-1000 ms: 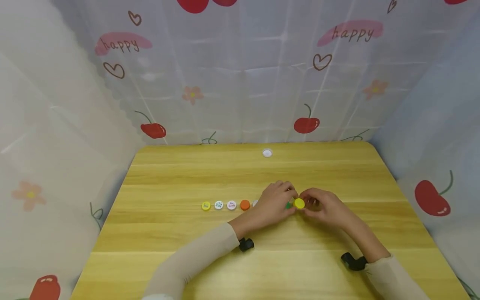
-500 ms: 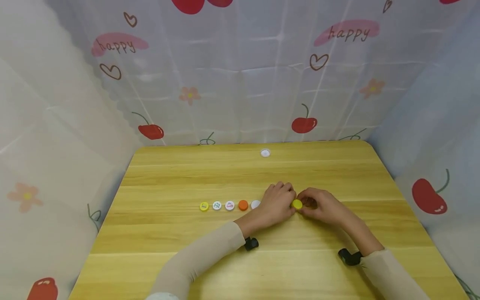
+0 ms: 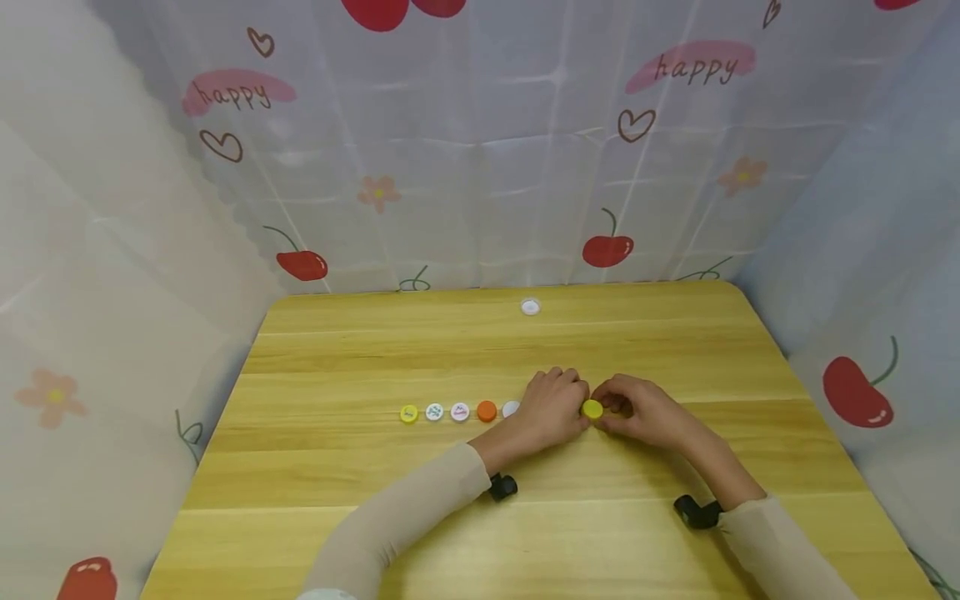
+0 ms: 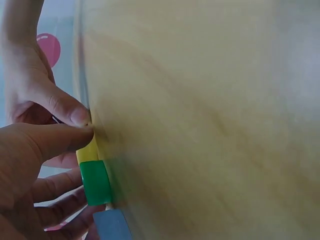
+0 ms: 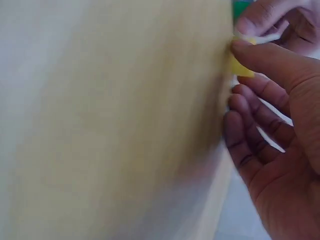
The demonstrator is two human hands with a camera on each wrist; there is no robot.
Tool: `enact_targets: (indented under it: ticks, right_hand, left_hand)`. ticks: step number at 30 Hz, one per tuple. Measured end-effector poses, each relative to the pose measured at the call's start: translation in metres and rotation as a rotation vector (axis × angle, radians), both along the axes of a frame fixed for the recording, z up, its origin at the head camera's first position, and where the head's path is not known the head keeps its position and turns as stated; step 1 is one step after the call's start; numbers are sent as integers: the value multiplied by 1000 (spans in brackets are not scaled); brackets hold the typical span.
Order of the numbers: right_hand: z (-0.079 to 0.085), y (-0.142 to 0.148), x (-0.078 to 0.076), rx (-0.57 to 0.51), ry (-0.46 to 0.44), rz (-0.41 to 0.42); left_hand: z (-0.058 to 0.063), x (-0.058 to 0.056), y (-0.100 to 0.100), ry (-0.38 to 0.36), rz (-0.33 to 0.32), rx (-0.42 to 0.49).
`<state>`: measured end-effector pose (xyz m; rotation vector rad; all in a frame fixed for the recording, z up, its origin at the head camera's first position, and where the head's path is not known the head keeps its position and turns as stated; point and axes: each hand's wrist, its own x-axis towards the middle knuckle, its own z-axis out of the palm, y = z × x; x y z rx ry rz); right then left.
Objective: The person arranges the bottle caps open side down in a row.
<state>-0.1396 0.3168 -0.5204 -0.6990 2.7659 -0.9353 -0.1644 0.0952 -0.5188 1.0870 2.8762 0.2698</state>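
Note:
A yellow bottle cap (image 3: 592, 409) lies at the right end of a row of caps on the wooden table. My right hand (image 3: 643, 413) pinches it from the right between thumb and fingers. From the left, my left hand (image 3: 553, 407) meets the same cap, its thumb and fingers around it, close to the right fingertips. A green cap (image 4: 96, 182) stands against the yellow one in the left wrist view, and a greyish cap (image 4: 112, 225) follows it. In the head view the left hand covers these two.
Leftward the row continues with a white cap (image 3: 511, 408), an orange cap (image 3: 487, 411), two printed white caps (image 3: 460, 412) and a printed yellow cap (image 3: 408, 413). One white cap (image 3: 530, 307) lies by the table's back edge. Patterned curtains (image 3: 480, 167) enclose the table.
The yellow cap and right hand have shifted slightly left. My left hand has moved a little, now hiding the green cap from the head view.

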Motion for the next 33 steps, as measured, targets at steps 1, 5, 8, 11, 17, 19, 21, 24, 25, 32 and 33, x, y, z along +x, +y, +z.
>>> enact_targets:
  ticks: [1,5,8,11,17,19,21,24,25,32,33]
  right_hand:
    - [2,1,0,-2,-15,-2]
    - [9,5,-4,-4,-80,-15]
    - [10,5,-13,-14,-116,-34]
    - [8,2,-26,-36,-137,-66]
    - [5,-6,-71,-98,-187,-120]
    - [2,-10,-86,-117,-215,-155]
    - [-2,-15,-100,-141,-234,-174]
    - [-6,-25,-116,-165,-236,-181]
    - [-7,-29,-121,-175,-233,-184]
    - [-10,-56,-154,-234,-227,-256]
    - [-10,-60,-158,-236,-226,-263]
  left_hand:
    - [1,-1,-1,-15,-1,-1]
    - [7,-7,-13,-104,4,22]
    - [13,-20,-27,-177,40,92]
    - [15,-41,-41,-281,110,197]
    - [12,-86,-65,-621,270,532]
    - [6,-98,-68,-683,323,619]
    - [0,-108,-68,-679,375,656]
    - [-8,-121,-65,-636,433,666]
    - [-9,-125,-64,-623,445,667]
    - [-8,-149,-56,-527,455,659]
    - [-8,-151,-55,-500,459,644]
